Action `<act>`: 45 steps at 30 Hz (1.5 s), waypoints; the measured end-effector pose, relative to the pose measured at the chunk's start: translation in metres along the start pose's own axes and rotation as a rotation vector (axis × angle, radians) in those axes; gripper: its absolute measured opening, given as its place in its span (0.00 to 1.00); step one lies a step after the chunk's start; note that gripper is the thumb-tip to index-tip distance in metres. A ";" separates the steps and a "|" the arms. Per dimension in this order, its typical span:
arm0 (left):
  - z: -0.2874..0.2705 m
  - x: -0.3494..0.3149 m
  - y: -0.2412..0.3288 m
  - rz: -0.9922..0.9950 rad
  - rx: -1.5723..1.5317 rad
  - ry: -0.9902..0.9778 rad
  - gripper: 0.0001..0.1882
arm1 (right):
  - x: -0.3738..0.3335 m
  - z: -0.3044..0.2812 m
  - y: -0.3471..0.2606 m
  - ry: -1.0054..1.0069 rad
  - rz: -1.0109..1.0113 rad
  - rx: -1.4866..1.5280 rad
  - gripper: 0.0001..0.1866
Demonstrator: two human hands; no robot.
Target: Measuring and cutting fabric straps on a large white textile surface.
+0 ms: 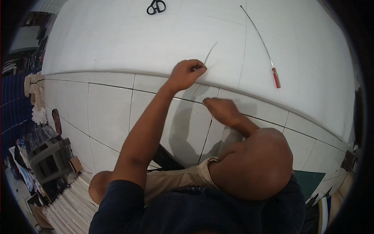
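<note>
My left hand (188, 75) is closed in a pinch over the near edge of a wide white sheet (128, 43) spread on the tiles. Between its thumb and fingers is a thin pale strip (210, 52), whose free end curves up and away over the sheet. Closer to me and a little to the right, my right hand (223, 110) is also closed, above the tiled floor (152, 111). Its fingertips are pressed together, and whatever they may hold is too small to tell. The hands are apart.
On the sheet lie black-handled scissors (156, 7) at the far side and a long-shafted screwdriver (276, 78) with a red handle at the right. A grey plastic stool (48, 160) and assorted clutter stand at the left. A green sheet (310, 181) lies at the lower right.
</note>
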State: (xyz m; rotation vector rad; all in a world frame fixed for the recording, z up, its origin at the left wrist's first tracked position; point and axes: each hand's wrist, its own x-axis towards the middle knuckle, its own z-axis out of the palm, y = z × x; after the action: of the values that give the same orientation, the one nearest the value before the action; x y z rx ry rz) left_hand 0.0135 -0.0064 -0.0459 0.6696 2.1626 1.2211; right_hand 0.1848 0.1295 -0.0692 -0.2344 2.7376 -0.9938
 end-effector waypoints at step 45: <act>-0.005 -0.019 0.006 -0.321 -0.188 0.065 0.16 | 0.068 -0.047 -0.001 0.420 -0.129 -0.110 0.12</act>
State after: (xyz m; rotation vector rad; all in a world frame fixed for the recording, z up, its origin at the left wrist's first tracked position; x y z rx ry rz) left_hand 0.0246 -0.0187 -0.0340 0.1965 2.0735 1.2627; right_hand 0.1075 0.1426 -0.0439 -0.2463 3.1995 -1.0242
